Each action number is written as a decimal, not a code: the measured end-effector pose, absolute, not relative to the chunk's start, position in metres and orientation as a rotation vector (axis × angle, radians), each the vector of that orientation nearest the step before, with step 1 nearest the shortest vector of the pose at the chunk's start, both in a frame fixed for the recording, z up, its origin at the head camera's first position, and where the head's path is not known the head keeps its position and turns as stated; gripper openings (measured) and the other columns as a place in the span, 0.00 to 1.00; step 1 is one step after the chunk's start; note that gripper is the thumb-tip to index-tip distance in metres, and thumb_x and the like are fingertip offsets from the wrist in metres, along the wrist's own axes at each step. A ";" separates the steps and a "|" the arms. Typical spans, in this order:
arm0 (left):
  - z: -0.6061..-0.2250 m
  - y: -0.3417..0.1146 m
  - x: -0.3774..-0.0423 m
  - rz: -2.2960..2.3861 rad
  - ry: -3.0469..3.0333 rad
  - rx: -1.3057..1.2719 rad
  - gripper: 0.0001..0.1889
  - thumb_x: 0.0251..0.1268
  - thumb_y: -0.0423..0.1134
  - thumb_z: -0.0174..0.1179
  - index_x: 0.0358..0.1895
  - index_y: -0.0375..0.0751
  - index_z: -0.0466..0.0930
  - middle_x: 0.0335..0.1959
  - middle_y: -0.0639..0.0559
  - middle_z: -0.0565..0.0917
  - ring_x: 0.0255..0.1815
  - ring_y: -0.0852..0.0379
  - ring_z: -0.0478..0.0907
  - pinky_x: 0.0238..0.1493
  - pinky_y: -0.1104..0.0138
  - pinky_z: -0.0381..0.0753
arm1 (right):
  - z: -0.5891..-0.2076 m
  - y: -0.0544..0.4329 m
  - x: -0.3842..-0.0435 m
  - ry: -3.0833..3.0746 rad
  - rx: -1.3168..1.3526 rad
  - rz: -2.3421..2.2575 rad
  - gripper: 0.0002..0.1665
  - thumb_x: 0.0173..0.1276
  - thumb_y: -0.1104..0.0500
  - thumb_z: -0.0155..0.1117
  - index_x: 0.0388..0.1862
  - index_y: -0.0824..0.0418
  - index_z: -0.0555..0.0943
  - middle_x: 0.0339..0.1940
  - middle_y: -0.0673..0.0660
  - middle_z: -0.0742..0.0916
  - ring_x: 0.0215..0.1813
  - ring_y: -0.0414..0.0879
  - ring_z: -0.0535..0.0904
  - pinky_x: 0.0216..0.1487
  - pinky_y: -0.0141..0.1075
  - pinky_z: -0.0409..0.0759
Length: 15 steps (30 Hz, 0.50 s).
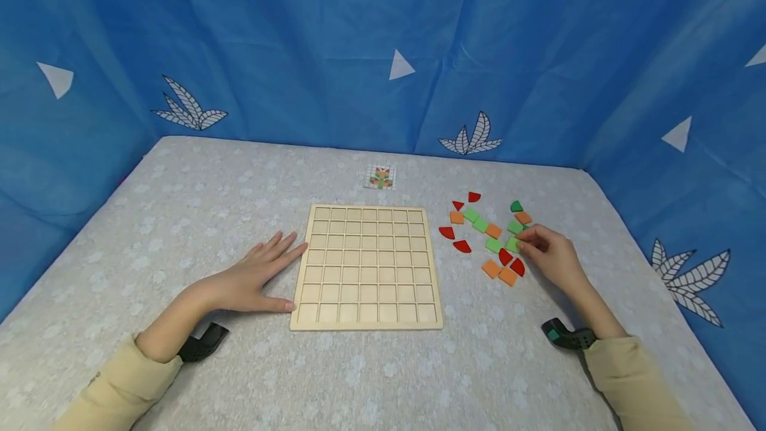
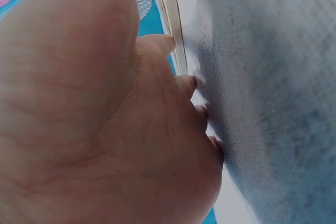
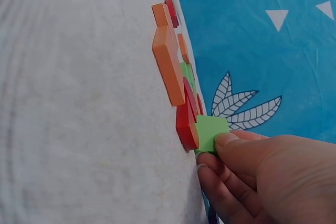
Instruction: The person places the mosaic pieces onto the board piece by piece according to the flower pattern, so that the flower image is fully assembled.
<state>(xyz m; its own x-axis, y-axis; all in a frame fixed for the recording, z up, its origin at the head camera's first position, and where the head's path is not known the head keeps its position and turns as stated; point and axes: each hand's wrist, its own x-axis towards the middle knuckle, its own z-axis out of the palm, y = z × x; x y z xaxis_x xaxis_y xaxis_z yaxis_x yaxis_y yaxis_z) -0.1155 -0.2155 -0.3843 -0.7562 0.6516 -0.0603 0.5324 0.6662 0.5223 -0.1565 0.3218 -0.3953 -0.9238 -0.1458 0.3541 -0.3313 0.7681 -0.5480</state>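
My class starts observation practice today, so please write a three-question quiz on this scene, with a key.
1. What colour is the tile pinched by the right hand?
2. True or false: the left hand is at the right edge of the grid board.
3. Where does the small patterned card lie?
A) on the grid board
B) beyond the grid board's far edge
C) under the right hand

Key:
1. Light green.
2. False; it is at the left edge.
3. B.
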 end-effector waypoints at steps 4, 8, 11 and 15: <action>-0.383 -0.216 -0.115 0.725 2.639 0.954 0.51 0.54 0.63 0.62 0.75 0.42 0.47 0.73 0.35 0.41 0.71 0.35 0.32 0.62 0.38 0.36 | -0.395 0.321 -0.156 -2.666 0.382 0.959 0.07 0.59 0.74 0.64 0.36 0.68 0.80 0.31 0.60 0.84 0.28 0.42 0.78 0.29 0.22 0.75; -0.382 -0.217 -0.114 0.723 2.633 0.936 0.51 0.54 0.63 0.61 0.75 0.42 0.47 0.74 0.36 0.41 0.71 0.36 0.31 0.63 0.39 0.36 | -0.393 0.319 -0.157 -2.669 0.396 1.009 0.06 0.60 0.75 0.63 0.37 0.70 0.81 0.31 0.61 0.84 0.28 0.41 0.80 0.28 0.24 0.77; -0.382 -0.216 -0.115 0.718 2.628 0.934 0.51 0.54 0.63 0.61 0.75 0.42 0.46 0.74 0.36 0.40 0.72 0.36 0.31 0.63 0.39 0.35 | -0.390 0.319 -0.156 -2.677 0.374 1.028 0.06 0.61 0.75 0.61 0.37 0.71 0.81 0.31 0.62 0.84 0.28 0.43 0.81 0.28 0.24 0.77; -0.385 -0.216 -0.117 0.696 2.638 0.935 0.52 0.53 0.64 0.61 0.75 0.42 0.45 0.74 0.37 0.40 0.72 0.38 0.30 0.63 0.40 0.35 | -0.385 0.319 -0.155 -2.676 0.323 1.037 0.05 0.62 0.74 0.61 0.37 0.71 0.81 0.31 0.63 0.85 0.28 0.44 0.81 0.28 0.24 0.77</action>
<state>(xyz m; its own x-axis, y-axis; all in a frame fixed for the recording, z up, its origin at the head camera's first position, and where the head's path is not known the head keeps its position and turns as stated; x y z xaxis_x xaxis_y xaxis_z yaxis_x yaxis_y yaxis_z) -0.1166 -0.2157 -0.3851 -0.7603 0.6447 -0.0795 0.5215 0.6788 0.5169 -0.1545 0.3186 -0.3847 -0.9436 -0.1137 0.3111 -0.2936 0.7218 -0.6268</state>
